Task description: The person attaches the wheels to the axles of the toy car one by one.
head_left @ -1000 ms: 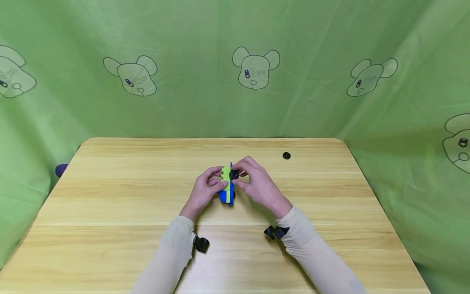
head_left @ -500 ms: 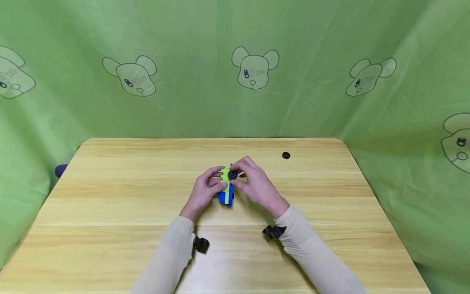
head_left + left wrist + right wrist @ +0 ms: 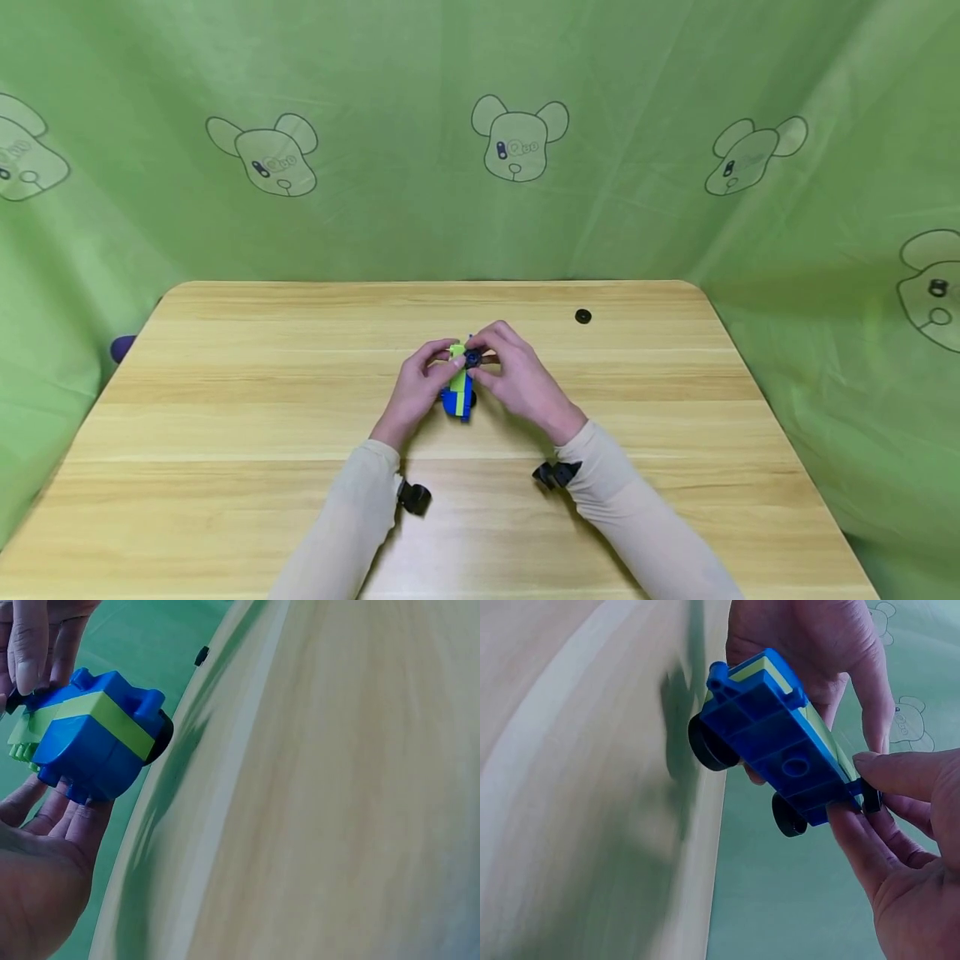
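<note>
Our right hand (image 3: 528,383) pinches a small round black wheel (image 3: 871,797).
Our left hand (image 3: 417,385) grips the blue-and-lime plastic brick car (image 3: 780,742) — wheel at one corner — above the pale wooden table (image 3: 225,400); a flat black ring (image 3: 582,316) lies farther off.

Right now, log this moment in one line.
left hand: holds toy car; right hand: pinches black wheel; loose wheel: on table
</note>
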